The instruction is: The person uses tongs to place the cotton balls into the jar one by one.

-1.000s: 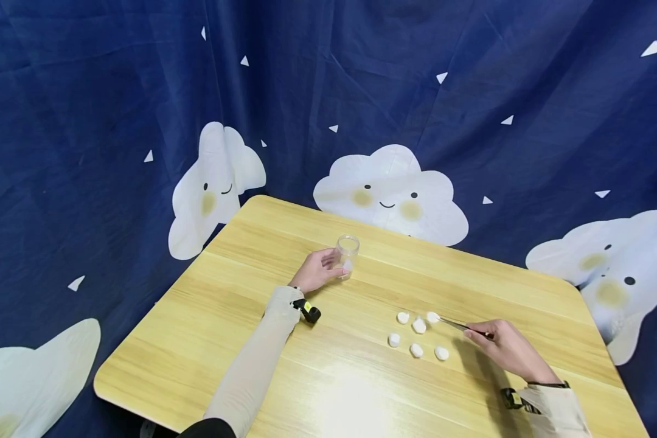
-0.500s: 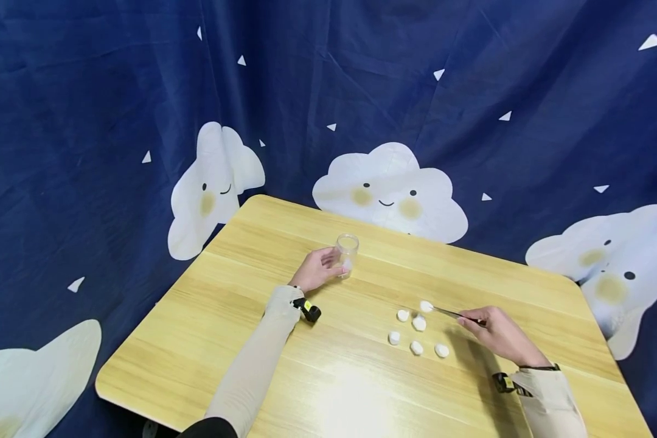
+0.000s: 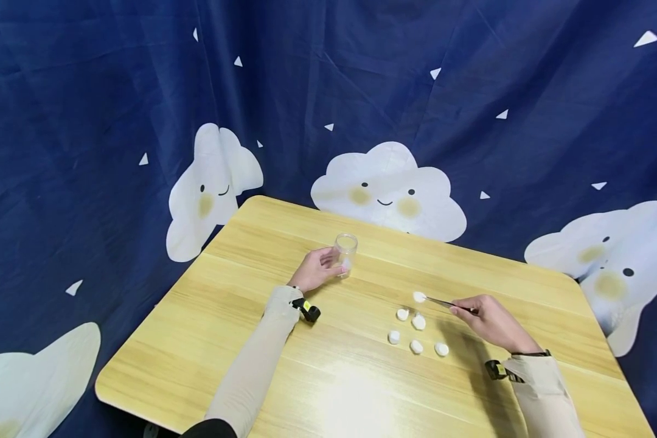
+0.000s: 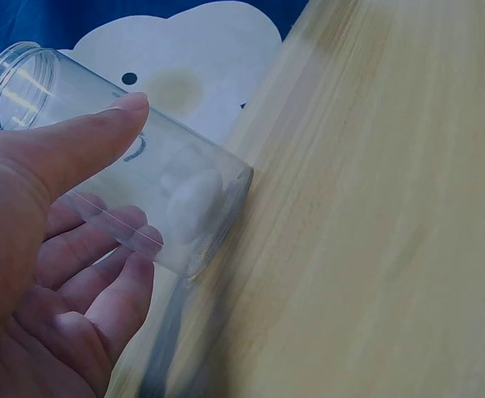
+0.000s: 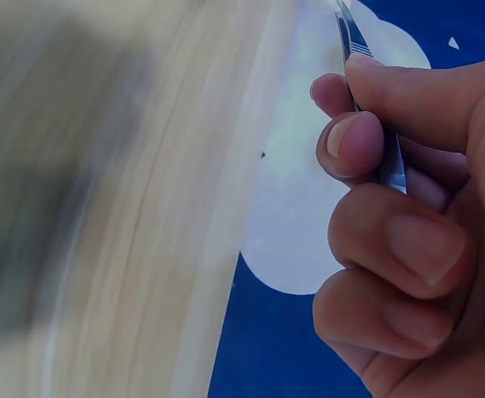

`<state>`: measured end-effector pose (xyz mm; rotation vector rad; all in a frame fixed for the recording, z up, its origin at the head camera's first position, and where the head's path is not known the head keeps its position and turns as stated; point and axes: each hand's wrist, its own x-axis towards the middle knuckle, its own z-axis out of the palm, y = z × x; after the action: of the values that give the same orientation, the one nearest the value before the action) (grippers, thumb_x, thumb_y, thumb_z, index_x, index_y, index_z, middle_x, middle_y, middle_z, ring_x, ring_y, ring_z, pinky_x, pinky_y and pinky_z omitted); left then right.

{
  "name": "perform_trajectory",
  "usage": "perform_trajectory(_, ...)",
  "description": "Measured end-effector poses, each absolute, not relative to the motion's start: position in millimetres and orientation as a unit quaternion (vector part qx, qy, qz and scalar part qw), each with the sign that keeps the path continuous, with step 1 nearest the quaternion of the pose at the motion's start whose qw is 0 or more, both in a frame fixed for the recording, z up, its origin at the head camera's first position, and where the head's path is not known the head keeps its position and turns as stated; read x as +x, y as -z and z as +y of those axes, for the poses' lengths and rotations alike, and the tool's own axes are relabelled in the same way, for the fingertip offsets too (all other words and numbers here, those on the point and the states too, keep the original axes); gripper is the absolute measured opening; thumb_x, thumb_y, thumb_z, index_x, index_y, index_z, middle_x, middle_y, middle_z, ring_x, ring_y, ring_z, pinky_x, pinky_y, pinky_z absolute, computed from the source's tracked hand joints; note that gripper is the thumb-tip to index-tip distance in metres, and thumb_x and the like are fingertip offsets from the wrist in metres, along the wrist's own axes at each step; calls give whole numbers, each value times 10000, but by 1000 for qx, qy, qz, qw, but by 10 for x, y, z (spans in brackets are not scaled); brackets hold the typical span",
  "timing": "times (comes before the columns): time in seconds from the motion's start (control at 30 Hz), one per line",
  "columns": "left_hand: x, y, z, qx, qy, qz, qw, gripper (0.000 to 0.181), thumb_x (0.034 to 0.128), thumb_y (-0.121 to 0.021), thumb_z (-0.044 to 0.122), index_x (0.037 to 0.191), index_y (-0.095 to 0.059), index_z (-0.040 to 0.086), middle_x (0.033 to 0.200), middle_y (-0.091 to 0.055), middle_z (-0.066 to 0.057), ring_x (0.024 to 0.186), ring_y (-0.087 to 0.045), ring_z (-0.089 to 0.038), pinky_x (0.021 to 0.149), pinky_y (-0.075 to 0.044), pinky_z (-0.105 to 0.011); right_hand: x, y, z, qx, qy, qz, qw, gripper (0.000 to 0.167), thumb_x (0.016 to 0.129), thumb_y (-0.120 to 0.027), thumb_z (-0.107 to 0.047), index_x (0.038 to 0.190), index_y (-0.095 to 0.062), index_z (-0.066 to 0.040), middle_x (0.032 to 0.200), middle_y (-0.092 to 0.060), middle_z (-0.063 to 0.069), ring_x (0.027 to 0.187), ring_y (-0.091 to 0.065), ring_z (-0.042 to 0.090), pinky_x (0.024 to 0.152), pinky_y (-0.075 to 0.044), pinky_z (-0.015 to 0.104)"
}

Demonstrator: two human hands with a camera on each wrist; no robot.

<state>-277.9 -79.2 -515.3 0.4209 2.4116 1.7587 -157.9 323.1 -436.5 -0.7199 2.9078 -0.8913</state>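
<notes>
My left hand holds a clear plastic jar upright on the wooden table, thumb on one side and fingers on the other. Inside, at the jar's bottom, lies a white cotton ball; whether there is more than one I cannot tell. Between thumb and fingers, my right hand pinches metal tweezers. Their tips grip another cotton ball, which appears lifted above the table. In the right wrist view the tweezers run up out of frame and their tips are barely visible.
Several loose cotton balls lie on the table below the tweezers, left of my right forearm. A blue curtain with white clouds hangs behind the table's far edge.
My right hand has moved up and to the left, lifting the gripped cotton ball from among the others toward the jar. The left hand and jar have stayed in place.
</notes>
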Motion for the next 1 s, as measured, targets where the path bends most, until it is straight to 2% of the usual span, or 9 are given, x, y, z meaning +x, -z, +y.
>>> perform_trajectory(0.03,-2779,5153,-792,139,-581,800,64,701,905,-815,238,1482,-508,-14,1531,-550,-191,1411,-560,-335,1226,-454,-432,-1590,4357,3223,-232,286,930,8,144,1014,-656,-107,964,-789,-81,624,-462,-132,550,-207,-69,466,-222,119)
perform_trajectory(0.23,-2791,5164,-793,139,-574,804,64,707,906,-814,244,1485,-503,-16,1526,-556,-185,1404,-568,-324,1221,-462,-419,-1651,4305,3180,-225,287,931,21,178,1028,-639,-124,1048,-794,-39,802,-740,57,547,-229,-44,497,-304,167)
perform_trajectory(0.47,-2805,5177,-799,137,-581,800,65,707,896,-824,230,1478,-511,-21,1517,-564,-189,1402,-569,-329,1217,-464,-416,-1748,4242,3098,-219,280,934,28,175,1029,-641,-138,1042,-795,-55,679,-591,-43,521,-203,-28,470,-253,172)
perform_trajectory(0.5,-2800,5172,-799,136,-582,799,65,706,896,-825,228,1478,-513,-20,1517,-565,-189,1402,-568,-329,1217,-464,-418,-1761,4231,3088,-220,279,934,29,179,1030,-641,-141,1052,-794,-53,705,-623,-43,521,-205,-26,469,-256,179)
perform_trajectory(0.57,-2792,5168,-798,136,-580,800,64,701,901,-820,231,1480,-511,-18,1518,-564,-187,1403,-568,-329,1217,-465,-418,-1791,4211,3067,-218,277,935,31,179,1030,-641,-142,1062,-794,-55,653,-545,-67,514,-199,-24,470,-254,178)
perform_trajectory(0.67,-2785,5165,-801,137,-579,801,63,699,905,-817,239,1482,-511,-11,1520,-565,-182,1403,-569,-325,1215,-468,-414,-1839,4179,3035,-223,277,934,27,165,1026,-647,-137,1047,-799,-77,722,-634,-54,531,-225,-21,500,-307,185)
perform_trajectory(0.8,-2793,5168,-802,139,-578,801,63,702,904,-818,241,1483,-511,-9,1522,-562,-183,1406,-565,-326,1215,-467,-411,-1900,4143,2996,-227,281,932,23,146,1016,-658,-125,1004,-803,-116,687,-585,-82,542,-239,-25,503,-314,177)
perform_trajectory(0.9,-2795,5170,-801,141,-577,802,62,703,906,-815,241,1486,-506,-9,1525,-558,-185,1409,-562,-327,1216,-465,-407,-1937,4121,2968,-230,284,931,25,149,1021,-651,-127,978,-794,-139,613,-377,-117,525,-219,-27,470,-250,167)
perform_trajectory(1.0,-2789,5165,-800,141,-577,802,63,706,909,-812,245,1489,-501,-12,1529,-553,-188,1412,-559,-329,1218,-463,-410,-1968,4117,2941,-236,280,930,23,161,1028,-643,-136,938,-775,-156,615,-297,-131,519,-204,-26,470,-222,162)
